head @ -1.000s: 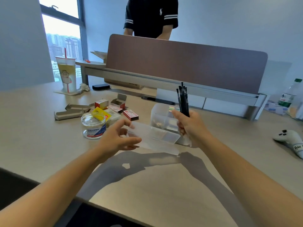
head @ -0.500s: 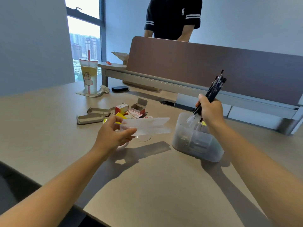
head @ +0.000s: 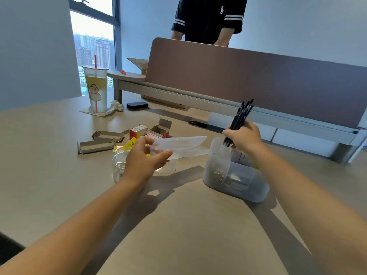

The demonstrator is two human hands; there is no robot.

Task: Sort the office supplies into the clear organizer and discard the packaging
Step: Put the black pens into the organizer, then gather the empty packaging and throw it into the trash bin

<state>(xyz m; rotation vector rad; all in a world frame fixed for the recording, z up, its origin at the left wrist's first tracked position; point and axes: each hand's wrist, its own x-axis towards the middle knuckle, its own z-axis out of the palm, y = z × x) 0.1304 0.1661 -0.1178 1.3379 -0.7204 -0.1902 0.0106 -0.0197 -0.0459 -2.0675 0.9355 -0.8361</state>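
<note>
- right hand [head: 245,136] wrapped around a bundle of black pens [head: 241,118], fist directly over the back compartment of the clear organizer [head: 234,175]
- pens' long axis: tilted, tops lean up and to the right, lower tips point down-left into the compartment mouth; tips look just inside the rim, can't tell if they touch the bottom
- so the coming move looks like a short drop along the pens' own axis; standing them more upright first would cut the odds of snagging the divider
- left hand [head: 142,160] pinches the opened clear pen case [head: 179,146] at its left end; case lies roughly level, long axis left-right, held above the counter [head: 178,225], its right end just beside the organizer, not touching as far as I can see
- case looks empty, so packaging; left hand is the nearer one to the torn cardboard boxes [head: 103,140] and the clear jar [head: 121,167]
- front compartment of the organizer holds paper clips [head: 216,174]
</note>
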